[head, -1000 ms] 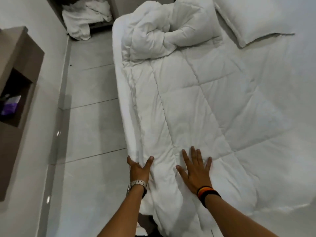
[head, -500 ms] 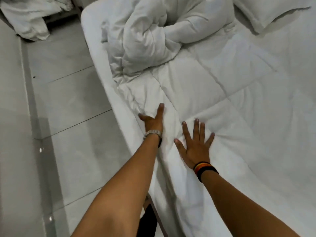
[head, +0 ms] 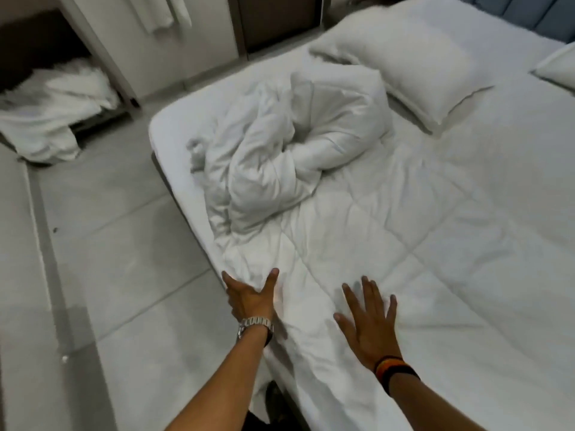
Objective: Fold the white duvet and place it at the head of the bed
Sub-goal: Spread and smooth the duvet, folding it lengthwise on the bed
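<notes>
The white quilted duvet (head: 389,244) lies spread over most of the bed (head: 174,157), and its far end is bunched into a crumpled heap (head: 280,157) near the pillows. My left hand (head: 249,298), with a metal watch on the wrist, rests at the duvet's left edge by the mattress side, thumb and fingers spread around a fold. My right hand (head: 368,321), with dark bands on the wrist, lies flat and open on the duvet a little to the right.
Two white pillows (head: 413,66) (head: 557,68) lie at the head of the bed, below a dark headboard (head: 529,10). A pile of white linen (head: 53,119) sits on a low shelf at the far left. Grey tiled floor (head: 109,259) runs along the bed's left side.
Both hands have slid along the duvet's left edge toward the crumpled heap, staying flat on the fabric. The camera has swung up and right, bringing the pillows and headboard into view.
</notes>
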`<act>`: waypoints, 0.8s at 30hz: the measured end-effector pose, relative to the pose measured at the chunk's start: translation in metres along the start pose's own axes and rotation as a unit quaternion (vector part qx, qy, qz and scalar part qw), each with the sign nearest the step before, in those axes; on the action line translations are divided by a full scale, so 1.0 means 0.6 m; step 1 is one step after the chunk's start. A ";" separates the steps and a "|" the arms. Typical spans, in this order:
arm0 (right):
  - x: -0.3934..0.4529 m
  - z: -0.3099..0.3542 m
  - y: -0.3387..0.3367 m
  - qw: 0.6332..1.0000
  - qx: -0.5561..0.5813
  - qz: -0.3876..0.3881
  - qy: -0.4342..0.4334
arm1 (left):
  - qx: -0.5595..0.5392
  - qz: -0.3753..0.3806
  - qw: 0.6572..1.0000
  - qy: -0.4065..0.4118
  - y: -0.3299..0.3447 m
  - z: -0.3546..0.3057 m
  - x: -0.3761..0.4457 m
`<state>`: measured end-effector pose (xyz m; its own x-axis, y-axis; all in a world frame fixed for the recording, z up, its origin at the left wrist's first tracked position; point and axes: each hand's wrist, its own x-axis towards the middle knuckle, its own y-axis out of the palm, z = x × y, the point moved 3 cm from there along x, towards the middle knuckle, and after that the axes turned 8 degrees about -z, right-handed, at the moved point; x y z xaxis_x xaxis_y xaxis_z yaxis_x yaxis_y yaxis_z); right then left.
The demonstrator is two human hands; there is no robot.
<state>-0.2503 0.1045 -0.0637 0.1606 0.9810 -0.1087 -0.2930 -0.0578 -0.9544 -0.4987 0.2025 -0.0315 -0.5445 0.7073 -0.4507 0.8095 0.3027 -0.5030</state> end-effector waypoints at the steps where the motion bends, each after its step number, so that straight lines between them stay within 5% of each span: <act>1: 0.043 0.029 -0.015 1.000 0.012 -0.028 -0.001 | 0.003 -0.023 0.999 0.042 -0.008 -0.044 0.028; 4: 0.189 0.119 -0.038 0.996 0.017 -0.088 -0.021 | 0.003 -0.094 0.984 0.151 -0.007 -0.189 0.133; 8: 0.359 0.211 0.028 0.993 0.044 -0.088 0.061 | 0.077 -0.039 0.978 0.187 0.081 -0.330 0.305; 12: 0.443 0.309 0.063 0.980 0.132 -0.100 0.111 | 0.102 0.093 0.977 0.163 0.115 -0.361 0.398; 18: 0.541 0.407 -0.013 0.959 0.187 -0.179 0.114 | -0.010 0.058 0.997 0.052 -0.027 -0.303 0.491; 24: 0.653 0.498 -0.079 0.966 0.136 -0.187 0.114 | -0.045 0.199 0.978 -0.046 -0.131 -0.270 0.522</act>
<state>-0.4552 0.5469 0.0222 0.4979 0.8556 0.1415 -0.4064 0.3744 -0.8335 -0.6971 0.5038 -0.0139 -0.1958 0.7210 -0.6647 0.9754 0.0731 -0.2081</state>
